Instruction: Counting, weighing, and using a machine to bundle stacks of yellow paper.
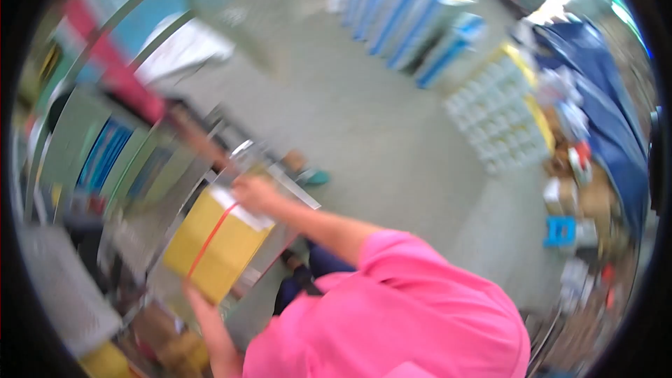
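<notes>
A yellow, flat-sided package (241, 248) lies tilted on a bench in front of me, with a red strap (208, 241) running across it. On its far edge, by the white strip (243, 211), is my right hand (256, 194), its fingers closed at the strap's upper end. My left hand (199, 299) meets the near left edge, where the strap's lower end runs. Motion blurs its fingers, so their grip cannot be made out. From the upper left a co-worker's arm (199, 138) in a red sleeve reaches toward the package's far side, close to my right hand.
Grey bench surface (276, 241) shows beside the package. Metal frames and a rack (77, 140) stand at the left. Blue-and-white packages (399, 14) stand upright on the floor at the back. A stack of white-and-yellow boxes (500, 108) and a dark blue sheet (605, 112) are at the right.
</notes>
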`<move>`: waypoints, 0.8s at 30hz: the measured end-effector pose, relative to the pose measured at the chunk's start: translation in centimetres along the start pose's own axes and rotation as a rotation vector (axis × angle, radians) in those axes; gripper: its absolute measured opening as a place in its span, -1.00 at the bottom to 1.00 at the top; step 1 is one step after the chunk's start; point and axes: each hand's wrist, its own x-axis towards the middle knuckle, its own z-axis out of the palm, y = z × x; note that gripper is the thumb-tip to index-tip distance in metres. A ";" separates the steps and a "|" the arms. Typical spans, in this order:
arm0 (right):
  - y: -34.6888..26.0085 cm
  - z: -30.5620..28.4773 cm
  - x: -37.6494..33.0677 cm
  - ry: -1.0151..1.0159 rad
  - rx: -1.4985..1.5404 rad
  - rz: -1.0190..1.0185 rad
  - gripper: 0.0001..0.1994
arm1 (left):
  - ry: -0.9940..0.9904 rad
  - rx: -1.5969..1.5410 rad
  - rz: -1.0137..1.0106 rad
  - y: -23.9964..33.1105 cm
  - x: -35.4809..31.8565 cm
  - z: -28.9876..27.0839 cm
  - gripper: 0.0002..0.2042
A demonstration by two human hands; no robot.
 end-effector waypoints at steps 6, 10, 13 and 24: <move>3.4 -1.2 -6.5 0.122 -0.060 0.014 -0.67 | -0.141 0.155 -0.036 -1.5 -1.9 5.1 -0.53; 6.1 -5.5 -16.2 0.280 0.156 0.138 -0.65 | -0.318 0.187 -0.088 -5.0 -6.5 7.0 -0.52; 10.4 -10.8 -23.3 0.407 0.420 0.271 -0.65 | -0.367 0.016 -0.306 -7.5 -12.0 16.7 -0.57; 25.9 -36.7 -48.8 0.890 1.103 0.342 -0.65 | -0.824 0.623 -0.281 -28.1 -25.6 46.4 -0.62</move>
